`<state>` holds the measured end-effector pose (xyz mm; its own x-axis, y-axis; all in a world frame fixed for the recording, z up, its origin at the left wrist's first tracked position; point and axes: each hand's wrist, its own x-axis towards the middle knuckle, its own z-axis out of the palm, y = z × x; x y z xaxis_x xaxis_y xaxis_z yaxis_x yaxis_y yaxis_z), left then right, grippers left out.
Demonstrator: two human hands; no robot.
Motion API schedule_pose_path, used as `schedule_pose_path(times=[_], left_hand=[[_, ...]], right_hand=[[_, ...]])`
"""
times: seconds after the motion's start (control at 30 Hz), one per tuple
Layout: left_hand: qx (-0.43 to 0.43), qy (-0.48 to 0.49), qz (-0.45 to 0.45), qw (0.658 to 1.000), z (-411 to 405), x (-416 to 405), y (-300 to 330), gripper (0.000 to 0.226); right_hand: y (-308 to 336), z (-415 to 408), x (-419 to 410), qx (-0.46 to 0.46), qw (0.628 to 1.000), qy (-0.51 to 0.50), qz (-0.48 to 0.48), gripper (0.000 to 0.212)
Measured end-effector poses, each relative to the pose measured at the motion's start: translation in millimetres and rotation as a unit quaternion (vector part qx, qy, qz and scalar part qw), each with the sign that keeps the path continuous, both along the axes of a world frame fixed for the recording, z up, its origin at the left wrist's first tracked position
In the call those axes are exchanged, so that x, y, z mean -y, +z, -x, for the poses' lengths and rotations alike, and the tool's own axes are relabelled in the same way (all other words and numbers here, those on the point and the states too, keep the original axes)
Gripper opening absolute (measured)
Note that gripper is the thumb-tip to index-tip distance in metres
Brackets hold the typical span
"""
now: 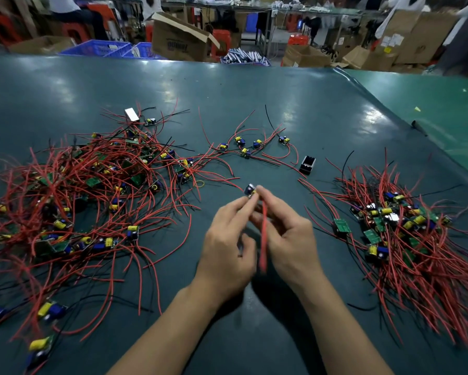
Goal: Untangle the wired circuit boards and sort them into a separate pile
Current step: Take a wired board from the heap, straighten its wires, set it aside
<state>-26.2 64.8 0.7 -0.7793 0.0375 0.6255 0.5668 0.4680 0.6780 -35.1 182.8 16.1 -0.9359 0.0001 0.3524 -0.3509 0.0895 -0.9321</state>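
Note:
Above the middle of the table, my left hand [228, 239] and my right hand [286, 234] meet at one small circuit board [250, 190], pinching it between their fingertips. Its red wires [264, 239] hang down between my palms, blurred. A big tangled pile of wired boards [86, 190] covers the left side of the table. A second pile [405, 234] lies on the right, its red wires mostly fanning toward me. Several loose boards [243, 146] lie in a small group further back at the centre.
The dark green table mat [254, 87] runs back to a far edge. A small black box [307, 165] lies right of centre, a white block [132, 114] behind the left pile. Cardboard boxes [178, 39] and blue crates [103, 48] stand beyond the table.

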Motion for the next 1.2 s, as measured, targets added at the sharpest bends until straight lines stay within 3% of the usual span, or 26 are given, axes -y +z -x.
schedule_pose_path(times=[0.07, 0.13, 0.17, 0.27, 0.37, 0.47, 0.6, 0.7, 0.83, 0.97, 1.1, 1.2], left_hand=[[0.004, -0.021, -0.056, 0.998, -2.9, -3.6, 2.7, 0.051], [0.043, -0.017, -0.174, 0.984, -4.6, -6.4, 5.2, 0.023], [0.087, -0.017, -0.224, 0.971, -4.4, -6.9, 7.5, 0.013], [0.204, -0.078, -0.325, 0.920, -0.6, -7.9, 12.1, 0.021], [0.209, -0.094, -0.356, 0.906, 2.8, -4.6, 14.5, 0.025], [0.219, -0.110, -0.402, 0.882, 1.4, -5.6, 14.4, 0.025], [0.224, -0.114, -0.391, 0.885, -0.2, -7.2, 14.4, 0.018], [0.241, -0.133, -0.381, 0.883, -1.2, -5.7, 14.8, 0.021], [0.240, -0.141, -0.352, 0.894, -1.7, -4.2, 13.6, 0.020], [0.261, -0.158, -0.404, 0.863, 2.0, -1.5, 11.6, 0.014], [0.266, -0.130, -0.506, 0.810, 7.9, 4.9, 11.9, 0.017], [0.266, -0.133, -0.512, 0.806, 8.9, 7.9, 13.0, 0.019]], right_hand=[[2.1, -1.0, 0.3, 0.029, 0.990, -0.032, 0.135, 0.031], [7.2, -0.4, -2.4, 0.047, 0.976, -0.063, 0.205, 0.017], [8.9, -0.1, -3.7, 0.058, 0.972, -0.062, 0.220, 0.015], [10.8, -1.9, -4.1, 0.097, 0.975, -0.008, 0.201, 0.020], [11.2, -2.6, 0.6, 0.113, 0.973, 0.031, 0.198, 0.021], [13.8, -2.8, 5.9, 0.142, 0.952, -0.014, 0.270, 0.014], [14.0, -4.8, 12.5, 0.199, 0.929, -0.070, 0.306, 0.025], [14.1, -5.7, 9.9, 0.190, 0.935, -0.083, 0.288, 0.025], [17.7, -4.7, 1.1, 0.160, 0.954, -0.059, 0.246, 0.007], [17.1, -3.5, -1.5, 0.151, 0.962, -0.079, 0.212, 0.007], [20.3, 1.5, -12.6, 0.185, 0.938, -0.109, 0.273, 0.012], [23.0, 2.8, -22.6, 0.195, 0.926, -0.097, 0.308, 0.014]])
